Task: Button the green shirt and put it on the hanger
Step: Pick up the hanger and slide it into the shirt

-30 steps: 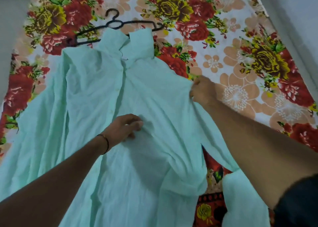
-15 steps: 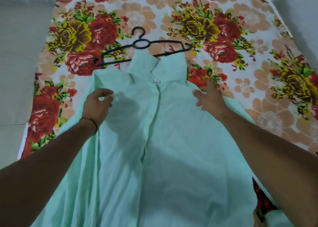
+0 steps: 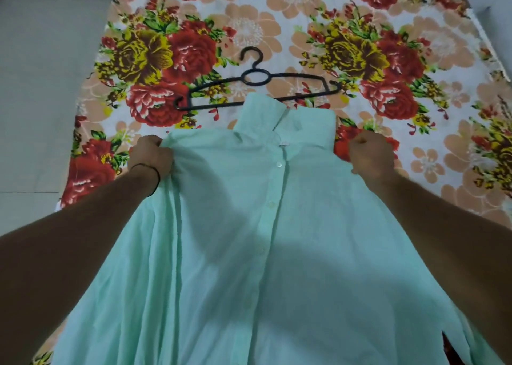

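The floral sheet (image 3: pixel 415 60) covers the whole work surface. The green shirt (image 3: pixel 235 240) lies front-up on it, with the hem towards 6 o'clock and the collar (image 3: pixel 285 121) towards 12. The black hanger (image 3: pixel 296 74) lies flat just past the collar at 12 o'clock, its lower bar touching or slipping under the collar's edge; which of the two I cannot tell.

The left hand (image 3: pixel 151 157) is at 9 o'clock from the collar, its fingers curled tight into a bunch of shoulder cloth. The right hand (image 3: pixel 371 157) is at 3 o'clock, knuckles up and fingers folded under. It seems to clamp the other shoulder seam, though the fingertips are hidden. A thin wristband (image 3: pixel 155 170) circles the left wrist.

The buttons (image 3: pixel 278 165) run down the placket and look fastened, apart from the collar itself, so the step in hand is likely taking the shirt up by its shoulders for hanging.

To do it well:
- Keep both grips level and pull lightly outward, towards 9 and 3 o'clock, so the yoke stays taut and the placket stays straight.
- The left side is bunched, so smooth it first or that shoulder will sit crooked.
- One hand must let go to fetch the hanger, so lift only slightly and keep the neck opening facing 12 o'clock.
- Feed one hanger arm in at a time.
- Thin cloth slips, so avoid jerking.
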